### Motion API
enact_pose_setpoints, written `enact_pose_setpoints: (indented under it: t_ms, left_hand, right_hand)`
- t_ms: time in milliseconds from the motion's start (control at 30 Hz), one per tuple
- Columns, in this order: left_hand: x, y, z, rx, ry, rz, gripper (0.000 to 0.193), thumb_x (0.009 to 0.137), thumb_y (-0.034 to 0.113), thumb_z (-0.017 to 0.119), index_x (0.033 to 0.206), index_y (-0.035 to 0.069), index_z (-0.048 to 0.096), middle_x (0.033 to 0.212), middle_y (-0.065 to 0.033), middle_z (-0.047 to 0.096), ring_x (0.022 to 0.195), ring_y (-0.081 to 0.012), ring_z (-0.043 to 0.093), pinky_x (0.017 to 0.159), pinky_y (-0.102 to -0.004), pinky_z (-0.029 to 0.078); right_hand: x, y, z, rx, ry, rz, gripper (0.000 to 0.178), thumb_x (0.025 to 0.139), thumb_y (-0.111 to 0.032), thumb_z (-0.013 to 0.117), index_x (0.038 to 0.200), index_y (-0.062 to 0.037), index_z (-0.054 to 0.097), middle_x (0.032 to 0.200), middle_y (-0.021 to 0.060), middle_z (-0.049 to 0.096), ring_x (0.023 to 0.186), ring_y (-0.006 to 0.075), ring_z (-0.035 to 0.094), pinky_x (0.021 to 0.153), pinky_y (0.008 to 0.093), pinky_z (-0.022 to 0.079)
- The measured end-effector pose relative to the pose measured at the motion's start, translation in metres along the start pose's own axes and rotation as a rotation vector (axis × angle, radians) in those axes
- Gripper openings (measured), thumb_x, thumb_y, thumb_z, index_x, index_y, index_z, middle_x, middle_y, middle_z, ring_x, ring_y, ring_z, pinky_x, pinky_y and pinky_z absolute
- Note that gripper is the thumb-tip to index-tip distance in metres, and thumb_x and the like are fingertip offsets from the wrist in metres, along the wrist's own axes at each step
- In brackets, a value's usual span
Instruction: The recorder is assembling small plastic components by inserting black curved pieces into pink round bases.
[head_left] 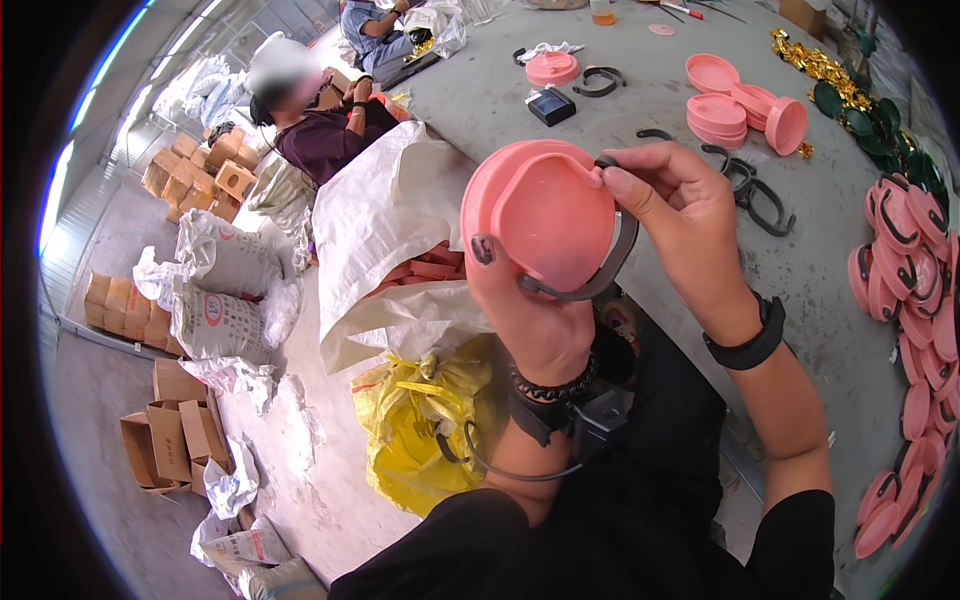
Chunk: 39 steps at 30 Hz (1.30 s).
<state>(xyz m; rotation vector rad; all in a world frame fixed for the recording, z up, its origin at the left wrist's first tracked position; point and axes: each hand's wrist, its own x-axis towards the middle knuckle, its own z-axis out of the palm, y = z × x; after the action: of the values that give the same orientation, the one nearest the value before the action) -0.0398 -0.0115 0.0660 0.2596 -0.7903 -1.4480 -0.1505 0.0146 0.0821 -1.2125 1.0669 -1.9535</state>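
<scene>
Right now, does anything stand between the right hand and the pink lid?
Only the end of the strap, it seems: the right hand pinches it at the upper right of the lid. Nothing else visible does.

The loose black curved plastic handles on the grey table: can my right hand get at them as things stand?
Probably, once freed: the handles lie uncovered nearby, but the right hand pinches at the rim of a pink round plastic piece.

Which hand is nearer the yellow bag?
Left. In view, the left hand sits up and right of the yellow bag; the right hand is farther up and right.
</scene>
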Motion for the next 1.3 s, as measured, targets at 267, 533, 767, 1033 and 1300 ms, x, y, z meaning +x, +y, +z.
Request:
enact_pose_setpoints:
  t_ms: [267, 533, 767, 1033, 1300]
  left_hand:
    - [0.007, 0.011, -0.001, -0.160, -0.063, -0.166, 0.049, 0.087, 0.037, 0.048, 0.121, 0.002, 0.046, 0.119, -0.0128, 0.053, 0.111, -0.0251, 0.052, 0.095, -0.0412, 0.042]
    - [0.012, 0.024, -0.010, -0.001, -0.206, -0.114, 0.051, 0.088, 0.035, 0.047, 0.125, 0.001, 0.042, 0.121, -0.0132, 0.052, 0.111, -0.0249, 0.052, 0.095, -0.0410, 0.042]
    - [0.013, 0.025, 0.004, 0.062, -0.124, -0.025, 0.063, 0.087, 0.035, 0.051, 0.131, -0.006, 0.035, 0.120, -0.0154, 0.050, 0.107, -0.0216, 0.053, 0.092, -0.0336, 0.043]
    - [-0.009, -0.006, 0.004, 0.484, -0.012, 0.174, 0.059, 0.083, 0.018, 0.062, 0.132, -0.002, 0.036, 0.121, -0.0151, 0.049, 0.106, -0.0224, 0.053, 0.090, -0.0318, 0.044]
    - [0.010, -0.015, -0.028, -0.015, 0.081, -0.213, 0.050, 0.093, 0.027, 0.047, 0.130, -0.005, 0.035, 0.111, -0.0123, 0.054, 0.099, -0.0183, 0.056, 0.084, -0.0309, 0.047]
  right_hand:
    - [0.002, 0.003, -0.002, -0.033, -0.041, -0.128, 0.021, 0.081, -0.009, 0.066, 0.097, 0.0032, 0.059, 0.100, 0.0119, 0.063, 0.091, 0.0131, 0.061, 0.080, 0.0246, 0.048]
    - [-0.006, -0.006, 0.003, -0.080, -0.126, -0.192, 0.022, 0.080, 0.001, 0.060, 0.101, 0.0041, 0.055, 0.110, 0.0160, 0.060, 0.100, 0.0167, 0.060, 0.089, 0.0295, 0.047]
    - [-0.007, -0.003, 0.005, -0.164, -0.083, -0.223, 0.023, 0.080, 0.003, 0.058, 0.103, 0.0048, 0.054, 0.111, 0.0160, 0.060, 0.101, 0.0160, 0.059, 0.085, 0.0278, 0.049]
    - [-0.006, 0.024, -0.008, -0.021, -0.201, 0.211, 0.034, 0.083, -0.007, 0.059, 0.114, 0.0033, 0.051, 0.110, 0.0104, 0.060, 0.093, 0.0125, 0.059, 0.079, 0.0245, 0.049]
    - [-0.015, 0.039, -0.009, -1.039, -0.357, -0.770, 0.033, 0.071, -0.038, 0.068, 0.073, -0.0081, 0.054, 0.078, 0.0056, 0.056, 0.074, 0.0229, 0.052, 0.078, 0.0343, 0.037]
